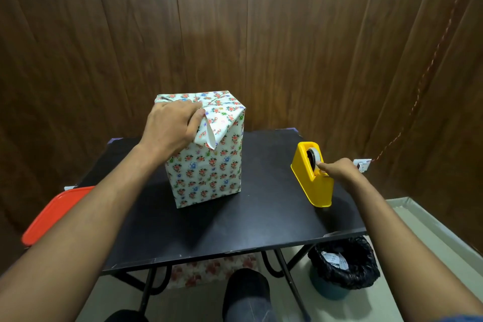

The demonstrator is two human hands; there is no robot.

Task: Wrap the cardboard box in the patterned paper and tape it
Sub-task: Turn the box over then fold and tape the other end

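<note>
1. Two bare forearms reach out from the near edge of the scene over a black folding table (235, 230); a knee in dark cloth shows below it, a black-lined bin (344, 264) stands on the floor at the right, and a red lid (52, 214) juts out at the table's left side.

2. At mid-table on the right, the right hand (339, 170) stretches to a yellow tape dispenser (313, 183), its fingertips (319, 164) touching the tape roll (315, 155); whether they have already pinched the free end cannot be told.

3. Left of the dispenser and well apart from it, the cardboard box (206, 175) stands upright on the table, fully covered in the patterned paper (224, 117), white with small flowers.

4. On the box's top near corner the left hand (170, 123) presses down, fingers curled over the folded paper; a loose flap (209, 136) hangs free just beside the thumb, its white underside showing.

5. Judged from this, the top folds are made but not yet taped. The risk: with only one hand pinning them, any easing of pressure while the other tugs at the tape could let the folds spring open, and a hard one-handed pull could drag the dispenser or twist the strip onto itself.

6. Behind, dark wood panelling closes the room.
</note>
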